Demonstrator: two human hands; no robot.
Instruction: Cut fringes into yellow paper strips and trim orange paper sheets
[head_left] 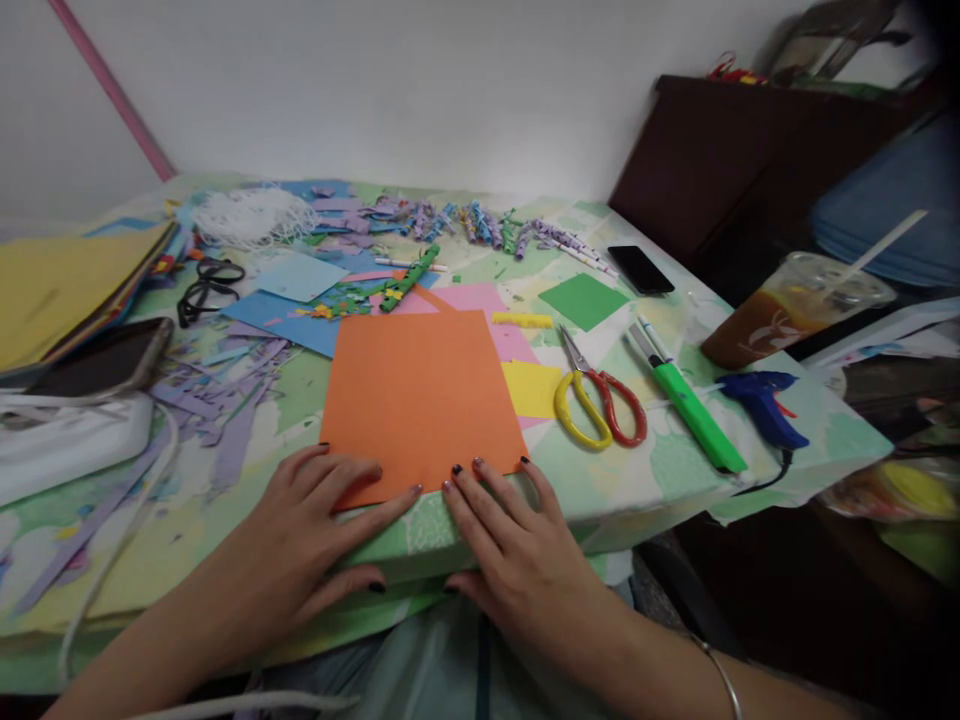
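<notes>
A flat orange sheet of paper lies at the table's front edge. My left hand rests with spread fingers at its lower left corner. Along the lower right edge, the fingertips of my right hand touch the paper, fingers stretched out. Both thumbs hang below at the table's edge. To the right of the sheet are scissors with one yellow and one red handle, blades pointing away. A yellow paper piece and a pink sheet stick out from under or behind the orange one.
A green utility knife, a blue glue gun and a drink cup stand or lie right. Further back are a phone, a green square and rolled paper pieces. Paper strips and glasses lie left.
</notes>
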